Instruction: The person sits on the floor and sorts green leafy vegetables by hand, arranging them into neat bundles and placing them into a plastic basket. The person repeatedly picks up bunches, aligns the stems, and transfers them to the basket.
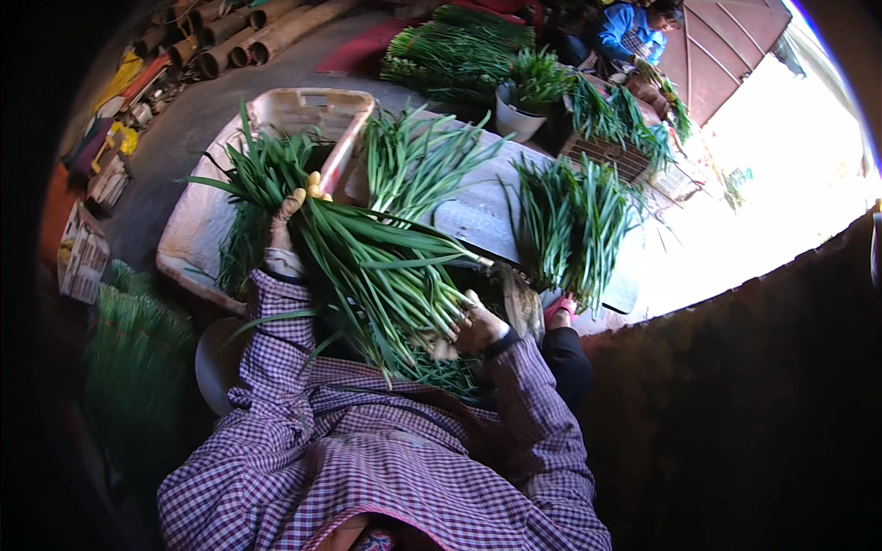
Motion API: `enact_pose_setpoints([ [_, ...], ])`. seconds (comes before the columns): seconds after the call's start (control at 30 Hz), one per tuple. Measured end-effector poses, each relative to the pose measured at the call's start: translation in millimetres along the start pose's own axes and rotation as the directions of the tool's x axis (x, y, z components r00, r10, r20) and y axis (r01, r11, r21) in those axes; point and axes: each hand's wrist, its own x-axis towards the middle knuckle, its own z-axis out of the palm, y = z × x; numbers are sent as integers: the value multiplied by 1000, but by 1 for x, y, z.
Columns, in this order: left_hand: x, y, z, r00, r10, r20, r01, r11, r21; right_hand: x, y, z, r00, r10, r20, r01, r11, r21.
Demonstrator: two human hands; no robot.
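Observation:
A large bunch of long-leaved allium greens (pixel 372 255) lies slantwise across my lap, pale stem ends towards the right. My left hand (pixel 293 206), in a light glove, grips it at the leafy part over the edge of a white plastic crate (pixel 196 227). At the stem ends, my gloved right hand (pixel 482 327) has its thumb and fingers around the pale stalks. Loose green leaves (pixel 441 375) lie below the bunch on my lap. Just beyond it, a bundle of greens (pixel 413 165) and further bundles (pixel 572 227) rest on a pale board (pixel 475 213).
A co-worker (pixel 627 34) in blue sits at the far right by greens on a crate (pixel 606 155). Close by stand a white bucket (pixel 520 120) and a big heap of greens (pixel 458 52). Pipes (pixel 241 38) lie far left; more greens (pixel 134 337) stand at my left.

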Motion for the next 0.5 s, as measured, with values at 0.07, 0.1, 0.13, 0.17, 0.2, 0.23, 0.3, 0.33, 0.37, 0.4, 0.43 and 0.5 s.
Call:
enact_pose_setpoints([
  [0.07, -3, 9, -15, 986, 22, -166, -10, 997, 76, -4, 7, -11, 997, 2, -81, 3, 998, 57],
  [0.1, -3, 11, -23, 972, 50, -230, -48, 999, 15, -8, 7, -19, 976, 71, -205, -83, 995, -52],
  [0.13, -7, 16, -32, 970, 67, -233, -63, 998, 23, -12, -4, -3, 964, 117, -239, -177, 954, -243],
  [0.17, -6, 15, -42, 972, 71, -225, -69, 997, 17, -21, -21, 18, 945, 141, -294, -262, 864, -430],
  [0.2, -3, 13, -49, 950, 103, -295, -105, 994, 9, -34, -35, 28, 958, 54, -282, -172, 893, -415],
  [0.23, -6, 17, -45, 937, 153, -313, -148, 988, 41, -46, -46, 35, 966, -29, -257, -78, 916, -394],
  [0.3, -3, 21, -62, 935, 256, -244, -243, 966, 85, -67, -55, 21, 912, -357, -201, 237, 859, -453],
  [0.33, -4, 21, -62, 913, 296, -282, -266, 954, 139, -63, -59, 40, 899, -321, -299, 144, 860, -489],
  [0.37, -7, 20, -61, 887, 336, -317, -287, 938, 194, -56, -63, 61, 872, -287, -396, 48, 856, -514],
  [0.4, -10, 21, -54, 858, 379, -346, -302, 918, 255, -42, -61, 81, 900, -286, -329, 41, 806, -591],
  [0.43, -12, 16, -47, 865, 370, -340, -305, 924, 230, -26, -51, 92, 847, -389, -364, 40, 728, -685],
  [0.5, -13, 5, -30, 882, 347, -319, -309, 937, 166, -2, -33, 80, 774, -602, -197, 269, 593, -759],
])
